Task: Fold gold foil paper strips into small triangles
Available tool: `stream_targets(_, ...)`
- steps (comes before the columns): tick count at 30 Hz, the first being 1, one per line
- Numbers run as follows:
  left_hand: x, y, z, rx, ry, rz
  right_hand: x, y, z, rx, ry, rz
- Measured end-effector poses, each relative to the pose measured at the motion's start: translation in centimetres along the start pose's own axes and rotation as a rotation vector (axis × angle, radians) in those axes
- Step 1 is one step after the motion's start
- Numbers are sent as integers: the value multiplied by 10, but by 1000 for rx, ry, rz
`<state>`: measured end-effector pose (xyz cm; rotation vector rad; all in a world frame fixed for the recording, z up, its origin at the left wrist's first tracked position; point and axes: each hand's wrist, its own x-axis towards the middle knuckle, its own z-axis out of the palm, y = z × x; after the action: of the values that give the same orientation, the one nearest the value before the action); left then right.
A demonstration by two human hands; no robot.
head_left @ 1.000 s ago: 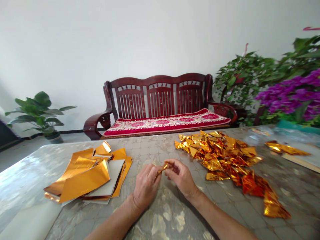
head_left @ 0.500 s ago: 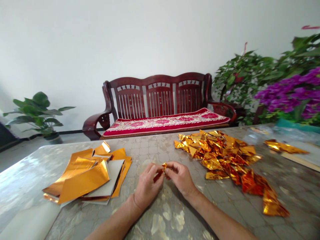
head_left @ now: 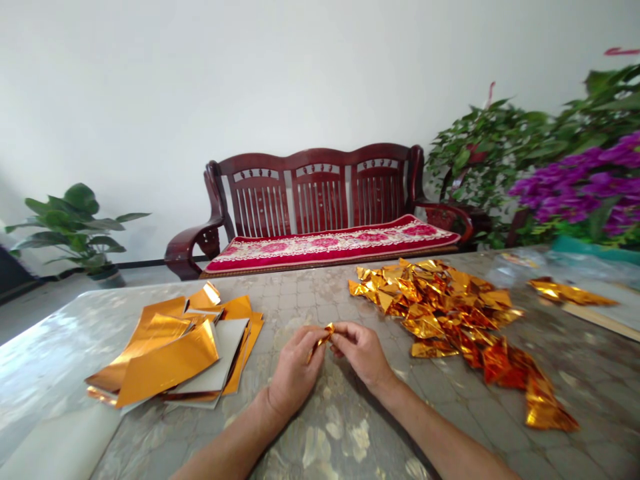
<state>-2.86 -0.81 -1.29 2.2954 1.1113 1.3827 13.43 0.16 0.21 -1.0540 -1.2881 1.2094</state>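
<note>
My left hand and my right hand meet above the middle of the stone-patterned table. Between their fingertips they pinch a small folded piece of gold foil. To my left lies a loose stack of gold foil sheets with grey backing card. A heap of crumpled, folded gold foil pieces spreads to my right, just beyond my right hand and not touching it. A further gold foil strip lies at the far right.
Beyond the table's far edge stand a dark red wooden bench with a red floral cushion and a potted green plant. Leafy plants with purple flowers fill the right side. Clear plastic and a flat board lie at the table's right end.
My fingers have shifted on the small foil piece, which now sits higher between my hands and points down to the left. The foil stack and heap have not moved.
</note>
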Motion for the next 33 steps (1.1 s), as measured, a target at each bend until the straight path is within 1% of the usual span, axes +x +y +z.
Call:
stream_targets(3, 0, 0, 0, 5, 5, 4, 0, 1, 0, -10, 7, 1)
stream_targets(7, 2, 2, 0, -34, 32, -24, 1, 4, 1, 0, -32, 12)
stream_targets(10, 3, 4, 1, -99, 39, -80, 2, 7, 1, 22, -48, 26)
stream_targets(12, 4, 3, 2, -144, 54, -166, 3, 8, 1, 32, -45, 41)
stream_targets(16, 4, -2, 7, -301, 116, -455, 3, 7, 0, 37, -49, 54)
stream_targets(19, 5, -3, 10, -497, 98, -654, 2, 6, 0, 49, -59, 50)
stream_targets(22, 8, -2, 9, -643, 83, -775, 0, 6, 2, 64, -69, 52)
stream_targets(25, 10, 1, 7, -702, 91, -811, -1, 6, 5, 52, -70, 61)
stream_targets(30, 12, 8, 7, -779, 90, -805, -2, 9, 7, -20, -21, 58)
stream_targets(33, 12, 10, 8, -775, 81, -804, -1, 11, 7, -34, -27, 82)
